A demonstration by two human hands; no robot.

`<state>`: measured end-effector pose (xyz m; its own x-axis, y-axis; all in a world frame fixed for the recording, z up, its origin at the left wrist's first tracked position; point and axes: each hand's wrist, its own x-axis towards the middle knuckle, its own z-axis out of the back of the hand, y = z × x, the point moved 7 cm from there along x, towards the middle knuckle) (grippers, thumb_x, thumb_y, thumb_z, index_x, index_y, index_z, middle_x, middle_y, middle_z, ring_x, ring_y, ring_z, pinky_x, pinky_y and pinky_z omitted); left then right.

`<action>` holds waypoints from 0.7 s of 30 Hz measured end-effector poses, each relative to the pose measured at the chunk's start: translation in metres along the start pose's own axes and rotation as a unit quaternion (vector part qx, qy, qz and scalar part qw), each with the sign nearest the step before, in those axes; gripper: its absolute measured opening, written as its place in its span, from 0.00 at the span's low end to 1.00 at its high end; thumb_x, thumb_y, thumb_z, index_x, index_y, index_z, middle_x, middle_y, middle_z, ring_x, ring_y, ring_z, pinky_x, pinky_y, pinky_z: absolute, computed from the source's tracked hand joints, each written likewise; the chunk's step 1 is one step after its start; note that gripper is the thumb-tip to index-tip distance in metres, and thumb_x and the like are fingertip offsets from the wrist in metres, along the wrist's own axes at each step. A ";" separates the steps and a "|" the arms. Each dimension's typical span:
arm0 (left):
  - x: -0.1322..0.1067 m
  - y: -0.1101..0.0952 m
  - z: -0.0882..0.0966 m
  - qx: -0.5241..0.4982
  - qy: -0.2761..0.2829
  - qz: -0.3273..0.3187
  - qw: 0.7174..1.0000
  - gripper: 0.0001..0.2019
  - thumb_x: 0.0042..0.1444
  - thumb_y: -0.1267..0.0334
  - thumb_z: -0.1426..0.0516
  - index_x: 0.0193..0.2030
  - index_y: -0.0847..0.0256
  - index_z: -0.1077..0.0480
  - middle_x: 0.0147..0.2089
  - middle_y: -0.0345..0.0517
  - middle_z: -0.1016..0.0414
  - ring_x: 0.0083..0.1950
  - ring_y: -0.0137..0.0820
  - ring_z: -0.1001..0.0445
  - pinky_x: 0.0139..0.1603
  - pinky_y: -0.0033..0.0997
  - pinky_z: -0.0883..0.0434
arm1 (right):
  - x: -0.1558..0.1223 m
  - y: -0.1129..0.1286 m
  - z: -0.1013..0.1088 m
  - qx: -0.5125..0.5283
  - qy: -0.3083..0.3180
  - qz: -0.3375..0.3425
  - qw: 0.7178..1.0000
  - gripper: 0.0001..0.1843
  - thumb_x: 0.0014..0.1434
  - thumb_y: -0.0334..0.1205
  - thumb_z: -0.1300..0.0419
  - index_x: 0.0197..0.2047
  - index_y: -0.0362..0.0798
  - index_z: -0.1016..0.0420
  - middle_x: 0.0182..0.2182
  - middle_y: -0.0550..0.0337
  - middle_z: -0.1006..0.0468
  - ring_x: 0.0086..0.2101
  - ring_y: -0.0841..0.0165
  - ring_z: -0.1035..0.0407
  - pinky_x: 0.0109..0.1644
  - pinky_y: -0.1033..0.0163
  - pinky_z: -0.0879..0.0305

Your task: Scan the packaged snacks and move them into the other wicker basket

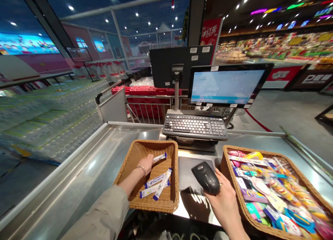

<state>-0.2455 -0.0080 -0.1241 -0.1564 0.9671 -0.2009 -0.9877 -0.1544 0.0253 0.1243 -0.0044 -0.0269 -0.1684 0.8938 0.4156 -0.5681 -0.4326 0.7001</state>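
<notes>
My left hand (147, 163) reaches down into the left wicker basket (122, 174), its fingers closed at the end of a slim white-and-blue packet (160, 158). Below that hand, several similar stick packets (162, 185) lie crossed over one another on the basket floor. A black handheld barcode scanner (205, 177) is gripped in my right hand (224, 198), above the metal counter between the two baskets. To the right of that hand, a second wicker basket (225, 156) is heaped with colourful wrapped sweets (275, 188).
A keyboard (195, 125) stands behind the baskets, below a lit monitor (226, 85). The steel counter (96, 156) has a raised rim on the left. Beyond it are a cart (148, 108) and stacked bottles (52, 118).
</notes>
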 end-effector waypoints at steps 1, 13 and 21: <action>-0.002 -0.002 0.009 0.000 -0.013 0.001 1.000 0.10 0.66 0.58 0.55 0.46 0.60 0.37 0.46 0.53 0.29 0.41 0.38 0.24 0.42 0.38 0.30 | 0.000 0.001 0.001 -0.001 -0.004 0.004 1.000 0.21 0.49 0.41 0.41 0.47 0.46 0.26 0.49 0.49 0.23 0.57 0.52 0.35 0.59 0.43 0.37; -0.029 -0.059 0.127 -0.024 -0.181 -0.105 0.978 0.09 0.61 0.65 0.46 0.48 0.59 0.35 0.45 0.47 0.29 0.43 0.34 0.27 0.45 0.35 0.30 | 0.006 0.017 0.023 -0.017 -0.052 0.040 0.998 0.19 0.50 0.39 0.42 0.47 0.49 0.27 0.50 0.50 0.24 0.56 0.52 0.35 0.59 0.42 0.38; -0.050 -0.132 0.194 -0.009 -0.396 -0.197 0.897 0.08 0.58 0.63 0.41 0.44 0.56 0.28 0.60 0.47 0.27 0.61 0.46 0.33 0.65 0.62 0.46 | 0.009 0.019 0.048 -0.054 -0.097 0.059 0.992 0.21 0.51 0.37 0.42 0.50 0.48 0.29 0.48 0.51 0.24 0.57 0.53 0.37 0.59 0.43 0.39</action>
<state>-0.1083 0.0035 0.0723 0.2416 0.7864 0.5685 -0.9683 0.2337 0.0882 0.1502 -0.0104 0.0180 -0.0872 0.7934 0.6025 -0.6387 -0.5086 0.5774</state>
